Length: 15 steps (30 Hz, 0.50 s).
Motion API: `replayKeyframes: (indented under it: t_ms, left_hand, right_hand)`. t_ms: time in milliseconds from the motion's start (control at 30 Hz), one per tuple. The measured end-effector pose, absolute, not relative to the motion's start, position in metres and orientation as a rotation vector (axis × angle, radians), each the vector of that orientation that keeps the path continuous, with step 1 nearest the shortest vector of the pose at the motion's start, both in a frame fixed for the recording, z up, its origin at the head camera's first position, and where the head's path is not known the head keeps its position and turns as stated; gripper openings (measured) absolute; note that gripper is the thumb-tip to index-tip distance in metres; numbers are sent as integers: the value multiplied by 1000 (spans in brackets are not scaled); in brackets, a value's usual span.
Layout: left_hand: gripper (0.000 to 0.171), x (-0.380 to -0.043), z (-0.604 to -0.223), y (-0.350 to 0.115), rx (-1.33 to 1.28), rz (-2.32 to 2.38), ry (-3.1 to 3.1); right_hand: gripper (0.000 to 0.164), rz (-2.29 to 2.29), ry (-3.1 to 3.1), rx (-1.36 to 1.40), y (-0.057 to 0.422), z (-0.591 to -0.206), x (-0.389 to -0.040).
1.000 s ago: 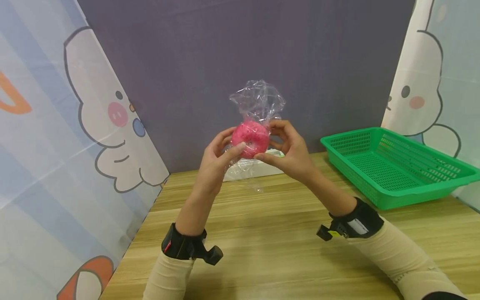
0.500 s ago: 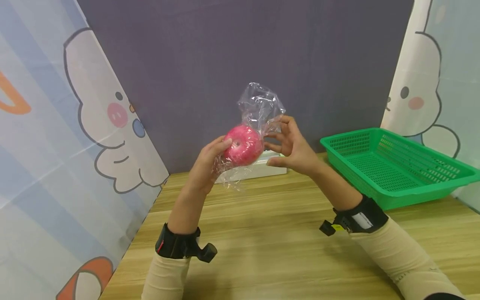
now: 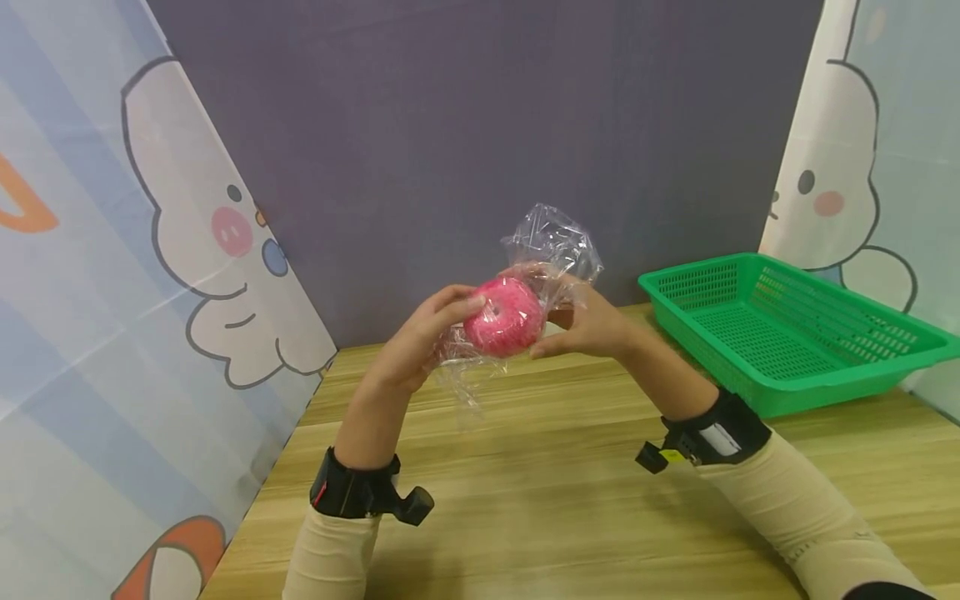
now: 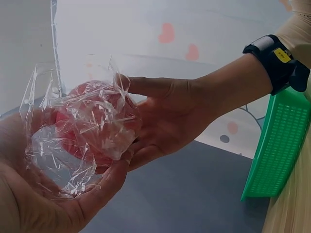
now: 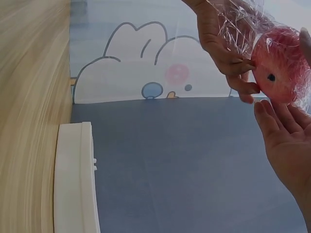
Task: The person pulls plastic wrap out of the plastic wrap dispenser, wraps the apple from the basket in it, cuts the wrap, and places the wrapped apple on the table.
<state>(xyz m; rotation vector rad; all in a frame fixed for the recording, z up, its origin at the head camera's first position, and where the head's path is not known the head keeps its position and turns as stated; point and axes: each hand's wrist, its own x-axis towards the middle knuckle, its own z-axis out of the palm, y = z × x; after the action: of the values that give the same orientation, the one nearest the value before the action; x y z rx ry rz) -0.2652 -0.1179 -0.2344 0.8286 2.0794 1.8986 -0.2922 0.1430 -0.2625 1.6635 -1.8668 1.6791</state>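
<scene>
A pinkish-red apple (image 3: 504, 321) loosely wrapped in clear cling film (image 3: 553, 242) is held up over the table between both hands. My left hand (image 3: 427, 337) grips it from the left, thumb on its near face. My right hand (image 3: 588, 321) reaches round its right side, fingers at the top behind the film and thumb by the lower edge. In the left wrist view, crumpled film (image 4: 99, 116) covers the apple's far side. The right wrist view shows the apple (image 5: 277, 65) with its dark dimple, fingertips of both hands at its edge.
A green perforated basket (image 3: 780, 387) stands at the right of the wooden table (image 3: 540, 500). Behind the hands is a long white box (image 5: 73, 179), mostly hidden in the head view. A grey backdrop (image 3: 480, 125) and printed side curtains (image 3: 67, 333) enclose the table.
The apple has tilted and come slightly lower. My right hand moved off the apple to the film, then back around the apple's right side; the film's upper end now leans right over it.
</scene>
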Motion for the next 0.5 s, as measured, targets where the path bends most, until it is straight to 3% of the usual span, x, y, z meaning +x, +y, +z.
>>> replayKeyframes:
  t_ms: [233,500]
  left_hand:
    - [52,-266,-234,-118,840,1903,2052]
    - [50,-271,-232,-125,1054,2178,1880]
  right_hand:
    - [89,1706,-1840,1649,140,-262,-290]
    - [114,1992,-1870,1293,147,-262,-287]
